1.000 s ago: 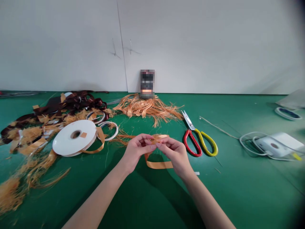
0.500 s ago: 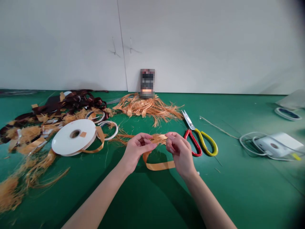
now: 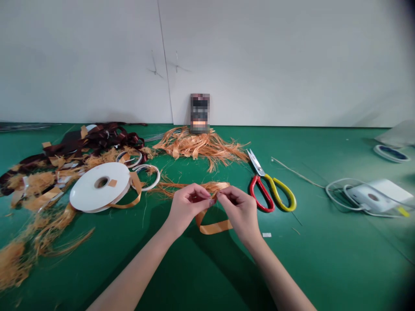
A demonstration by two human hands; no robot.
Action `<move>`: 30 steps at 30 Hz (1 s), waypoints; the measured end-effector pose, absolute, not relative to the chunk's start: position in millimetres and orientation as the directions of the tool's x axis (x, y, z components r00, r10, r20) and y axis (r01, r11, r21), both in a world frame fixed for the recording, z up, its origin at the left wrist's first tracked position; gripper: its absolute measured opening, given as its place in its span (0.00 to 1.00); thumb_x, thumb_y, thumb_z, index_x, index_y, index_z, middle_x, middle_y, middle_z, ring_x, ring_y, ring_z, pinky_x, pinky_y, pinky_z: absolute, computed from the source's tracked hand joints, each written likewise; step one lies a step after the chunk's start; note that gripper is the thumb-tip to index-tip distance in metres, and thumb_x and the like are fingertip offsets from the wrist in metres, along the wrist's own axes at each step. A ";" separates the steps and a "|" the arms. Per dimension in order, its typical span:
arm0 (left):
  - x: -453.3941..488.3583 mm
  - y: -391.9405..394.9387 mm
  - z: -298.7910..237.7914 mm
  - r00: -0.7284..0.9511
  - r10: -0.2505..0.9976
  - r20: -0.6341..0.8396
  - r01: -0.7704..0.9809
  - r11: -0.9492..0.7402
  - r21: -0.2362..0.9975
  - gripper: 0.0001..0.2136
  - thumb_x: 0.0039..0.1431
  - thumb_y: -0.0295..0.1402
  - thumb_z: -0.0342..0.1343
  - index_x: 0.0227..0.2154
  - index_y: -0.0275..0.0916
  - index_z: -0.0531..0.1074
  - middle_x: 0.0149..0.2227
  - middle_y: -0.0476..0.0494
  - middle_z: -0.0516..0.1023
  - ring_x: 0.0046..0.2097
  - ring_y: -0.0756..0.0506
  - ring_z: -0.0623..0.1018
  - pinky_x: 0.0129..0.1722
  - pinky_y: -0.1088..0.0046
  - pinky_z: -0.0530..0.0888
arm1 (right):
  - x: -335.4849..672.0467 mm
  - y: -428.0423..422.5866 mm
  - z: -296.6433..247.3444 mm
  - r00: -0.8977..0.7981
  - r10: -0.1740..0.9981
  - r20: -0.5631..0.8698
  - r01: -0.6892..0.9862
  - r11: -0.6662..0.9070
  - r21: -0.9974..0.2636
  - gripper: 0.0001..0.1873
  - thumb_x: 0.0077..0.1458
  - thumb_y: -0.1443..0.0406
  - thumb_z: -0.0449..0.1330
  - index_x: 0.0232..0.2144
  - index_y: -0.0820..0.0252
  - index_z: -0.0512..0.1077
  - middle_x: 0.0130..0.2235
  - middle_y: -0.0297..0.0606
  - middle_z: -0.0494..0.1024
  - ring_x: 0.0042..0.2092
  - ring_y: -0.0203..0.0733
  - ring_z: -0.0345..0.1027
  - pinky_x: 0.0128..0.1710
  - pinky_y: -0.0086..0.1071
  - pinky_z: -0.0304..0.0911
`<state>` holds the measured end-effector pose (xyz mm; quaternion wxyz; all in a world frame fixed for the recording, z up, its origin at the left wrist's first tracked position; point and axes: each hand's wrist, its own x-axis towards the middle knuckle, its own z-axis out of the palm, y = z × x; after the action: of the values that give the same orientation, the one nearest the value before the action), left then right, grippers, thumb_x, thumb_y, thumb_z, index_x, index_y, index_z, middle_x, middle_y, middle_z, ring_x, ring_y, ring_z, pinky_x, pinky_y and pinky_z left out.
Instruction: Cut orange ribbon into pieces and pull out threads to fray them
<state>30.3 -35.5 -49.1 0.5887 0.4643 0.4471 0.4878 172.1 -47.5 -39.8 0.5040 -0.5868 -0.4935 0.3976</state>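
My left hand [image 3: 189, 206] and my right hand [image 3: 239, 214] meet at the middle of the green mat, fingertips pinching an orange satin ribbon [image 3: 214, 228] from both sides. Below them the ribbon hangs in a loop, and its upper part runs into frayed orange fibres [image 3: 168, 188] left of my left hand. My fingers hide the pinched section. A white ribbon spool [image 3: 99, 181] lies to the left, with a tail of orange ribbon running from it. Red-and-yellow-handled scissors [image 3: 270, 192] lie just right of my right hand, not touched.
A heap of frayed orange ribbon [image 3: 201, 147] lies ahead against the white wall, beside a pixelated upright box [image 3: 200, 113]. Dark brown ribbon [image 3: 97, 138] and shredded scraps spread left. A white device with looped cable [image 3: 372, 197] sits right.
My hands have come back together from a slightly wider spacing, and my right hand now pinches the ribbon close to my left. The ribbon loop below looks a little smaller.
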 end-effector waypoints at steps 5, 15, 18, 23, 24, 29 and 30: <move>27.7 -36.2 -51.6 0.145 0.984 -0.102 -0.166 0.126 0.978 0.09 0.40 0.29 0.70 0.22 0.38 0.73 0.24 0.53 0.75 0.27 0.54 0.73 0.30 0.80 0.70 | 183.8 -40.1 -42.4 0.390 0.921 -0.001 0.025 -0.012 -1.000 0.06 0.46 0.65 0.60 0.20 0.61 0.72 0.19 0.28 0.64 0.23 0.31 0.52 0.24 0.27 0.49; 27.6 -32.1 -48.2 0.112 0.965 -0.239 -0.414 0.264 0.871 0.12 0.40 0.30 0.70 0.28 0.38 0.74 0.26 0.55 0.74 0.30 0.56 0.74 0.34 0.82 0.71 | 176.3 -41.5 -30.1 0.100 0.985 -0.144 -0.038 -0.140 -0.989 0.14 0.40 0.57 0.66 0.27 0.63 0.76 0.21 0.31 0.70 0.22 0.30 0.53 0.22 0.27 0.49; 27.4 -33.4 -48.0 0.130 0.960 -0.248 -0.412 0.280 0.867 0.12 0.40 0.28 0.70 0.28 0.38 0.74 0.25 0.55 0.73 0.30 0.56 0.74 0.34 0.82 0.71 | 175.0 -42.1 -32.4 0.065 0.992 -0.107 -0.012 -0.107 -0.994 0.11 0.41 0.59 0.65 0.24 0.62 0.75 0.20 0.31 0.70 0.22 0.30 0.54 0.21 0.27 0.48; 28.9 -34.8 -47.0 0.121 0.954 -0.274 -0.417 0.300 0.858 0.12 0.40 0.28 0.70 0.28 0.37 0.73 0.26 0.54 0.74 0.31 0.55 0.74 0.34 0.81 0.70 | 174.8 -43.0 -32.2 0.114 0.988 -0.103 0.008 -0.105 -0.994 0.11 0.41 0.59 0.64 0.22 0.62 0.75 0.16 0.28 0.64 0.19 0.29 0.51 0.19 0.27 0.47; 29.2 -34.7 -46.6 0.120 0.952 -0.281 -0.424 0.305 0.852 0.12 0.40 0.28 0.70 0.27 0.37 0.73 0.26 0.54 0.74 0.31 0.55 0.74 0.33 0.81 0.70 | 175.0 -43.2 -31.5 0.124 0.986 -0.111 0.009 -0.113 -0.994 0.11 0.41 0.59 0.64 0.22 0.62 0.75 0.16 0.28 0.64 0.19 0.29 0.51 0.18 0.27 0.47; 28.3 -32.8 -47.7 0.127 0.944 -0.306 -0.505 0.327 0.799 0.12 0.40 0.28 0.70 0.27 0.37 0.72 0.24 0.56 0.71 0.27 0.56 0.72 0.30 0.81 0.69 | 179.9 -42.5 -30.8 0.234 0.970 -0.072 -0.026 -0.068 -0.997 0.10 0.45 0.60 0.63 0.25 0.63 0.77 0.17 0.28 0.63 0.20 0.29 0.51 0.18 0.26 0.46; 27.9 -32.5 -48.5 0.125 0.945 -0.303 -0.517 0.323 0.793 0.12 0.40 0.28 0.70 0.27 0.37 0.72 0.25 0.56 0.71 0.27 0.56 0.71 0.30 0.81 0.69 | 180.9 -42.3 -31.2 0.252 0.966 -0.061 -0.041 -0.052 -0.998 0.10 0.46 0.60 0.63 0.26 0.63 0.78 0.17 0.28 0.63 0.20 0.29 0.51 0.19 0.26 0.47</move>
<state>27.9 -32.5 -48.5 0.7029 0.2613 0.4091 0.5199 180.9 -42.3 -31.2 0.5538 -0.5652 -0.4090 0.4545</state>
